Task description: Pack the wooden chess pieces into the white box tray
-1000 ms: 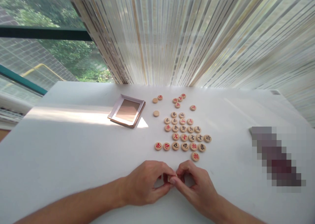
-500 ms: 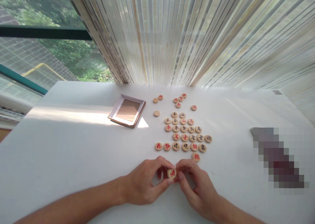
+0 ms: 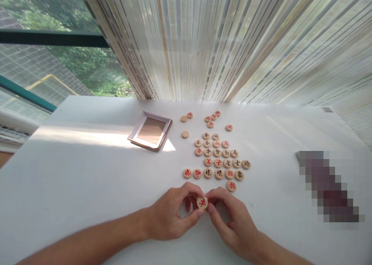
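A second before, the fingers had hidden most of the round piece (image 3: 202, 203); then its red mark showed clearly. It was between the two hands, and its flat face pointed back toward the person. It was round, about the same across every way. The left hand (image 3: 177, 213) pinched it, finger on top and thumb below. The right hand (image 3: 234, 218) had its fingertips close together at the other edge; I could not tell if they gripped. Other pieces (image 3: 207, 173) lay on the surface (image 3: 87, 179) just past the hands.
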`<state>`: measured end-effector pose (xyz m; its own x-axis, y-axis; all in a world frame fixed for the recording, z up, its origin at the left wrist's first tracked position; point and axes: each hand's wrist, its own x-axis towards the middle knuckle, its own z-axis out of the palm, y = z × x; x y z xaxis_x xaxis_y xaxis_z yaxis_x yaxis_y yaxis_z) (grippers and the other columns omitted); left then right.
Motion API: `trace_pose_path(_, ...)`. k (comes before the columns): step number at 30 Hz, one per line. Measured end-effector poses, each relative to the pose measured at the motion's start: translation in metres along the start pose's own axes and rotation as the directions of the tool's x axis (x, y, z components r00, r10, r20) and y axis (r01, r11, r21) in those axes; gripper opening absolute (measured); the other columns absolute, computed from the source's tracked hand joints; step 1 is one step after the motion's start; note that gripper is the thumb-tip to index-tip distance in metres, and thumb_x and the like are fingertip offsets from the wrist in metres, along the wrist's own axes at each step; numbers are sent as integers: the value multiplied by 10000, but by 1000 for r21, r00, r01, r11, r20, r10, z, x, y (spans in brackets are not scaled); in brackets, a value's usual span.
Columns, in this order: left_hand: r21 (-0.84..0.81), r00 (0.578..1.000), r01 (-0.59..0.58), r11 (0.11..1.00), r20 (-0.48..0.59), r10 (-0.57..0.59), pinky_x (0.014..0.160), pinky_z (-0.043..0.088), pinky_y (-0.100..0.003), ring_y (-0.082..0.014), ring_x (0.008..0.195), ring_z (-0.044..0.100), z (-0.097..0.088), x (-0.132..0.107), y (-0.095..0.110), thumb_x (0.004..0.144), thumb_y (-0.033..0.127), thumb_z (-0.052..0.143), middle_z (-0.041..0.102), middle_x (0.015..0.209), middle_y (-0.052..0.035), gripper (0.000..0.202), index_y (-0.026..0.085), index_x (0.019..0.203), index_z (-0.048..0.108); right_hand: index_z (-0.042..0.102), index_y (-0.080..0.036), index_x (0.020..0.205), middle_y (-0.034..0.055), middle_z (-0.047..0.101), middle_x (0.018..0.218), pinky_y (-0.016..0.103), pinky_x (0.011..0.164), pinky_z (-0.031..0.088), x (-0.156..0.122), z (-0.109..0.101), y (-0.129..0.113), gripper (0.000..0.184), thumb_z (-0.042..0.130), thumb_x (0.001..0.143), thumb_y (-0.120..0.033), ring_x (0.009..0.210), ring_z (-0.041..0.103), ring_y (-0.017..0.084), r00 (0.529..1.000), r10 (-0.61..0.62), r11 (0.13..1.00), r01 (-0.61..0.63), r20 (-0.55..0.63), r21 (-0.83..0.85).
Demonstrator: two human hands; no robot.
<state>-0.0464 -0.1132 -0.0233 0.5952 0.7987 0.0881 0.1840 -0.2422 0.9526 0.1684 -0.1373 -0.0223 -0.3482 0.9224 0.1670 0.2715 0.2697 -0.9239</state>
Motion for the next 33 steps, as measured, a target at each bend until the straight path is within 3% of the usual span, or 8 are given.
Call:
trace_pose_path(14,-18,996,27,999,-88,-28,634,542,-192,-98,653,614,2,3,3,784,133,715,694,828,2,290,193,1022,560,606,-240,1105,20,700,879,246,700,560,-1,-2,-2,209,547,943,-122,746,680,147,998,-51,999,51,-25,-7)
trace_pose_path(19,-16,990,-17,1000,-138,15,627,550,-191,-101,642,639,7,5,6,761,126,725,700,813,4,315,191,1019,557,609,-240,1112,26,694,854,268,682,562,-5,-3,-1,239,553,927,-99,727,674,161,987,-142,990,140,-77,-30)
trace_pose_path(23,26,981,-104,994,-160,107,611,552,-197,-102,617,643,7,11,15,757,128,732,693,790,2,316,187,1022,568,614,-239,1149,26,675,805,296,639,549,-4,-11,0,291,528,930,-68,689,652,167,950,-255,966,257,-178,-16)
trace_pose_path(26,84,968,-171,982,-173,184,618,556,-205,-103,623,639,-3,19,23,762,125,734,701,810,-15,304,179,1026,591,628,-238,1173,27,667,809,334,674,551,5,-25,-2,309,504,955,-57,726,656,174,885,-310,943,332,-348,3)
trace_pose_path(30,173,951,-146,974,-245,186,644,558,-232,-110,662,629,-29,33,26,804,145,724,714,882,-49,256,162,1042,629,660,-214,1063,12,650,781,322,643,530,25,-55,-4,153,556,979,-140,712,647,167,669,-184,950,310,-720,46)
trace_pose_path(33,204,946,-84,975,-290,142,668,566,-247,-121,710,638,-48,44,21,840,186,718,719,968,-73,248,153,1076,651,655,-201,980,-22,615,711,306,611,515,38,-80,-2,49,631,950,-231,639,619,148,558,-60,959,264,-828,108)
